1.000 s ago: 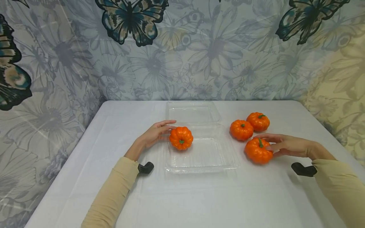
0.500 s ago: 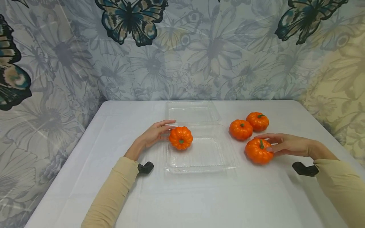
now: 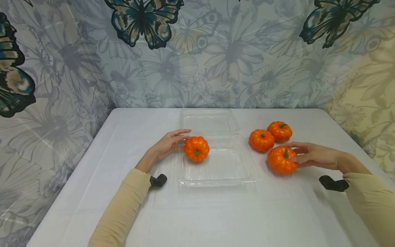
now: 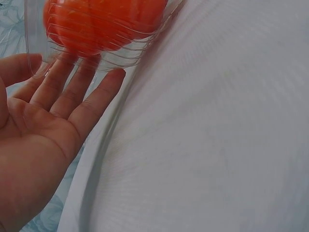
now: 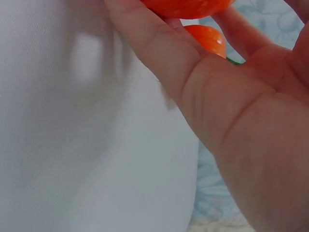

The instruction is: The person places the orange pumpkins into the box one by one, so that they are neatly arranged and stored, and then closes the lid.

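In the head view, a clear plastic clamshell container (image 3: 216, 173) lies unfolded on the table, with an orange pumpkin (image 3: 196, 149) in its left part. My left hand (image 3: 166, 145) touches the container's left side, its fingers fairly straight. The left wrist view shows those fingertips (image 4: 116, 76) against the ribbed clear wall, the pumpkin (image 4: 96, 24) behind it. My right hand (image 3: 318, 156) holds another pumpkin (image 3: 281, 160) from its right side, fingers behind and thumb in front. Most of that pumpkin is cut off in the right wrist view.
Two more pumpkins, one nearer (image 3: 261, 140) and one farther (image 3: 279, 131), sit close together just behind the held one. The container's lid (image 3: 210, 121) lies flat toward the back edge of the white table (image 3: 197, 216). Patterned cloth (image 3: 197, 75) hangs behind.
My right hand and the pumpkin in it have shifted slightly right and up in the head view. My left hand and the container stay in place.
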Available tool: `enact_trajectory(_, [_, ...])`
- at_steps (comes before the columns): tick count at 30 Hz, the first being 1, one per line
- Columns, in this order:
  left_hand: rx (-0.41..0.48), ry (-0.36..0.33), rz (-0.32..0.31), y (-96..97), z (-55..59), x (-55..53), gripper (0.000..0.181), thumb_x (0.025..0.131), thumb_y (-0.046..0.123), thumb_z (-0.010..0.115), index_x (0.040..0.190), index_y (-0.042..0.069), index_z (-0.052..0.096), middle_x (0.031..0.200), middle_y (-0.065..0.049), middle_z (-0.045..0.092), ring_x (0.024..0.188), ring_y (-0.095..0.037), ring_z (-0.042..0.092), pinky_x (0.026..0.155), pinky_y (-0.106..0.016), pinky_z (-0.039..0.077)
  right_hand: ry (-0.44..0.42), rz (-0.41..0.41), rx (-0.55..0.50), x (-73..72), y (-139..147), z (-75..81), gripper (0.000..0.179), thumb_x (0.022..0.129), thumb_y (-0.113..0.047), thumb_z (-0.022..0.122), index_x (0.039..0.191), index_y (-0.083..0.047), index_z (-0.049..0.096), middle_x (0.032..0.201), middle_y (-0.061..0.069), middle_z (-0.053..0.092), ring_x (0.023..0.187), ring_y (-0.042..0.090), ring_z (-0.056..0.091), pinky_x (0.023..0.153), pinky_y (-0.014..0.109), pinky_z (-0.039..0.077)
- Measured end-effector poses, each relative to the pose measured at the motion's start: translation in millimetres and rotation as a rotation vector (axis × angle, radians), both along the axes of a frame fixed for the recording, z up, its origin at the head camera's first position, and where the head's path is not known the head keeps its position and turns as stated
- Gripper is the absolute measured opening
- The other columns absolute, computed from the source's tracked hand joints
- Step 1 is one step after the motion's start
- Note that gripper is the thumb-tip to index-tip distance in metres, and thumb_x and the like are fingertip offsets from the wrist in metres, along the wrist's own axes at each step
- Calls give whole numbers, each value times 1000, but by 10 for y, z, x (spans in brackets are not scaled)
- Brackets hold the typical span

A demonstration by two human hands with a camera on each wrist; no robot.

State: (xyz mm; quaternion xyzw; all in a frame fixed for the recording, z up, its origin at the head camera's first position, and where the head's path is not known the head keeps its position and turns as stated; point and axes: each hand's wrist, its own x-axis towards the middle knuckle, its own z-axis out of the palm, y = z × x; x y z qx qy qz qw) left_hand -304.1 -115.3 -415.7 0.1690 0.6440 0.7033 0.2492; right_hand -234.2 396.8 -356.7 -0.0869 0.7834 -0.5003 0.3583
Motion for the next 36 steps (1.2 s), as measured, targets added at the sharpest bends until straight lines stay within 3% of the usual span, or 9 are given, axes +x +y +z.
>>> enact_trajectory(12, [-2,-11,6,11,16,-13,45,103,12,40,145,-1,34,142,-20,43,115,-26,50,90,-41,47,155,-108,-75,-12,-30,47,47,95,-3,52,130,-33,43,127,-5,41,108,10,55,87,30,49])
enact_trajectory(21, [-4,3,1,-3,5,-18,46,103,14,41,145,-2,33,143,-21,42,117,-26,50,90,-40,47,244,-149,-73,-20,-141,94,47,95,-4,52,135,-25,38,132,4,35,108,7,53,86,26,48])
enact_trajectory(29, [-2,-5,3,0,0,-17,45,103,12,40,145,-1,34,141,-20,43,113,-24,52,90,-40,47,333,-189,-162,-24,-326,103,48,96,1,52,136,-21,38,130,2,37,106,7,56,84,26,50])
enact_trajectory(36, [1,-2,-2,0,0,-12,45,103,12,39,145,-1,34,143,-21,41,113,-24,51,90,-41,47,432,-194,-152,3,-551,129,61,94,-2,58,147,-11,29,136,0,37,114,3,48,84,23,49])
